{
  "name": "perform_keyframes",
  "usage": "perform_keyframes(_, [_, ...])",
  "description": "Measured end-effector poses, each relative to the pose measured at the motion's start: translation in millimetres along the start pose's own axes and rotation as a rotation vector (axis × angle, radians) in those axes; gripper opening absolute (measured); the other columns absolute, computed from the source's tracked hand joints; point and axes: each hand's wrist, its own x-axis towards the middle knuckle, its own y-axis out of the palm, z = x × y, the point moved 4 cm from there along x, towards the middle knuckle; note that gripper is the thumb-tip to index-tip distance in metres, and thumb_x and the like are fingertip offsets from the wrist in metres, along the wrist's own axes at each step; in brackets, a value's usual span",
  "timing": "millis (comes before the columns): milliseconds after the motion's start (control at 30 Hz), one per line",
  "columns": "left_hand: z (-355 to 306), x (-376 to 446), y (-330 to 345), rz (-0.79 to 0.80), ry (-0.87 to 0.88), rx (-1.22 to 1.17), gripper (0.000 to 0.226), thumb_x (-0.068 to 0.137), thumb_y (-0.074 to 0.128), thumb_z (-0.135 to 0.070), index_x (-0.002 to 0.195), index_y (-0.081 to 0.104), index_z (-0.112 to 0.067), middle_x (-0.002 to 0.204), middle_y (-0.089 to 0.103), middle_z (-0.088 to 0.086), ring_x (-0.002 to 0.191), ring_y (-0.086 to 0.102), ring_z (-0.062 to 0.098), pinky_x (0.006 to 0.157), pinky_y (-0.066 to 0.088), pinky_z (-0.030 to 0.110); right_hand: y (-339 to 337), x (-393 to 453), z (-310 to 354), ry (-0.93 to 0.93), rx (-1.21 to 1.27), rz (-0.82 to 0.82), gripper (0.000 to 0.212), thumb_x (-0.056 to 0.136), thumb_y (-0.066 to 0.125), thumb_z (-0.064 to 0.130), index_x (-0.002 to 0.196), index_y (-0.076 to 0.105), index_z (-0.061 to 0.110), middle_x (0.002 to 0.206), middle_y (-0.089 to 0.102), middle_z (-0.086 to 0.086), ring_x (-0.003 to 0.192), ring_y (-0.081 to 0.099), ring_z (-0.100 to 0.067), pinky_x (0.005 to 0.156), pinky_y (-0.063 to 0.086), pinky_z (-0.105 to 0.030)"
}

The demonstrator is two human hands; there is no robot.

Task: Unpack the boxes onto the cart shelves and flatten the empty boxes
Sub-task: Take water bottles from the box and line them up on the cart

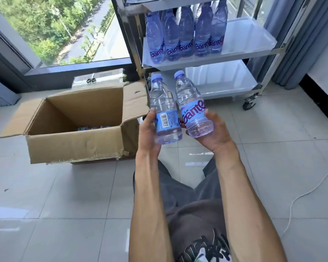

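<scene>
Nearest the camera, the person's grey trousers (180, 188) and dark printed shirt (203, 241) are filling the bottom of the view, with both bare forearms reaching forward over the pale tiled floor (64, 195). The left hand (150, 131) is wrapping round the lower half of a water bottle (164, 110), thumb along its left side, the barcode on the label facing the camera. The right hand (210, 129) is cupping a second water bottle (192, 106) from below and behind, fingers curling round its base, the "Ganten" label showing. Both bottles are being held in the air with their lilac caps tilting away toward the cart, their lower bodies just beside one another. To the left, an open cardboard box (74, 133) is sitting on the floor with its flaps spread, and a few more bottles (93, 128) are lying in its bottom. A white cord (311, 190) is trailing over the tiles on the right. Beyond the hands a steel cart (263, 53) on castors is standing, its middle shelf (244, 35) carrying a cluster of upright Ganten bottles (186, 35) at its left end. Behind the box, scissors (91, 80) are lying on a low ledge under the window (55, 29), and a grey curtain (292, 44) is hanging at the right.
</scene>
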Motion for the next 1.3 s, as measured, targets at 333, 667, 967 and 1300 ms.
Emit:
perform_keyframes(333, [21, 6, 10, 0.036, -0.216, -0.213, 0.099, 0.046, 0.093, -0.049, 0.121, 0.048, -0.004, 0.096, 0.054, 0.014, 0.081, 0.056, 0.022, 0.074, 0.049, 0.032, -13, 19, 0, -0.059, 0.050, -0.090, 0.097, 0.045, 0.096, 0.039, 0.123, 0.055, -0.001, 0.109, 0.064, -0.019, 0.095, 0.066, -0.028, 0.084, 0.056, -0.034])
perform_keyframes(667, [25, 32, 19, 0.021, -0.261, -0.204, 0.071, 0.061, 0.082, -0.046, 0.105, 0.058, 0.004, 0.092, 0.065, 0.021, 0.077, 0.067, 0.030, 0.071, 0.058, 0.035, -32, 34, 17, -0.032, -0.109, -0.134, 0.057, 0.076, 0.074, 0.031, 0.120, 0.057, -0.002, 0.111, 0.062, -0.031, 0.092, 0.065, -0.037, 0.089, 0.053, -0.049])
perform_keyframes(967, [52, 43, 75, 0.055, -0.362, -0.199, 0.067, 0.060, 0.085, -0.035, 0.108, 0.054, -0.001, 0.083, 0.066, 0.017, 0.072, 0.068, 0.028, 0.068, 0.059, 0.036, -63, 17, 65, -0.166, -0.312, -0.386, 0.062, 0.065, 0.082, 0.039, 0.113, 0.063, 0.005, 0.100, 0.068, -0.020, 0.086, 0.065, -0.033, 0.084, 0.054, -0.049])
perform_keyframes(1300, [107, 58, 142, 0.141, -0.470, -0.072, 0.071, 0.087, 0.053, -0.052, 0.133, 0.050, 0.002, 0.134, 0.050, 0.024, 0.125, 0.047, 0.037, 0.117, 0.027, 0.051, -100, -46, 128, -0.279, -0.462, -0.551, 0.032, 0.063, 0.088, 0.033, 0.089, 0.076, 0.021, 0.091, 0.075, -0.012, 0.079, 0.072, -0.027, 0.069, 0.057, -0.035])
